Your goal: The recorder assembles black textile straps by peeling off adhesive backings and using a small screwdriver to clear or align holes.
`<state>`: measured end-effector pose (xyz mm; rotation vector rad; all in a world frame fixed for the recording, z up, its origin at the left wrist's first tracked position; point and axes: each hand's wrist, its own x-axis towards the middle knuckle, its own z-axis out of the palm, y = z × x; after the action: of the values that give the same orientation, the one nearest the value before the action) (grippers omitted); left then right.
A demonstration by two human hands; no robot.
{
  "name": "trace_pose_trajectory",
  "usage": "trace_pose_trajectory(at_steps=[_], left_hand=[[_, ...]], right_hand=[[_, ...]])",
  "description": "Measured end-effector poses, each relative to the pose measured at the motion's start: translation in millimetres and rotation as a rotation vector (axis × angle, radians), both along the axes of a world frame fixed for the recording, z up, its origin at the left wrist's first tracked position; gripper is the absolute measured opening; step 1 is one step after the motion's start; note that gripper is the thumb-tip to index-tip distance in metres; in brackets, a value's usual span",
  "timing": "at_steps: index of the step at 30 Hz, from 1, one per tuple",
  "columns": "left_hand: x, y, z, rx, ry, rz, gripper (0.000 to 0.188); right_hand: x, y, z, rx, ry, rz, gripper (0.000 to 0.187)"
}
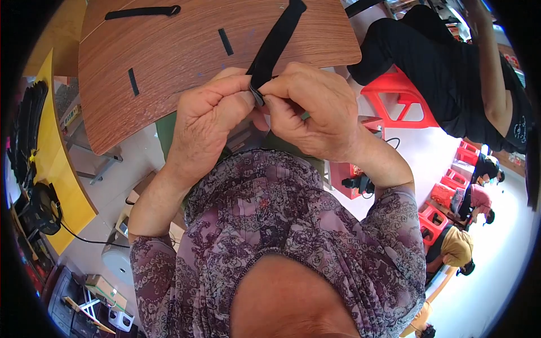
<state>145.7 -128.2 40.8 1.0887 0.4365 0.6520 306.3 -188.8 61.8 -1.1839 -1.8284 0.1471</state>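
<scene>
Between my two hands, over the near edge of the wooden table point(169, 50), is the end of a black fabric strap point(276, 42). Its other end stretches away over the tabletop toward the far side. My left hand point(211, 118) pinches the strap's near end between thumb and forefinger. From the other side, my right hand point(313, 107) grips the same end with its thumb and forefinger, and the strap folds over there. Two short black strips point(225, 42) lie on the table, along with a longer black strap point(141, 12) that has a ring at one end.
A yellow table point(62, 186) on the left carries a pile of black straps point(25, 129) and a black fan-like device point(45, 208). On the right sits a person in black point(439, 79) beside a red plastic stool point(400, 101). Several other people sit farther off.
</scene>
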Motion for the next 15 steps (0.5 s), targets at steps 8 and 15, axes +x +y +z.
trace_pose_trajectory(at_steps=[8,15], left_hand=[[-1.0,1.9,4.4,-0.061,-0.001,-0.035,0.022],[-0.3,3.2,0.1,-0.097,0.009,-0.031,0.022]], right_hand=[[0.0,-1.9,-2.9,-0.088,0.032,-0.013,0.014],[2.3,-1.4,0.0,-0.156,0.051,-0.01,0.013]])
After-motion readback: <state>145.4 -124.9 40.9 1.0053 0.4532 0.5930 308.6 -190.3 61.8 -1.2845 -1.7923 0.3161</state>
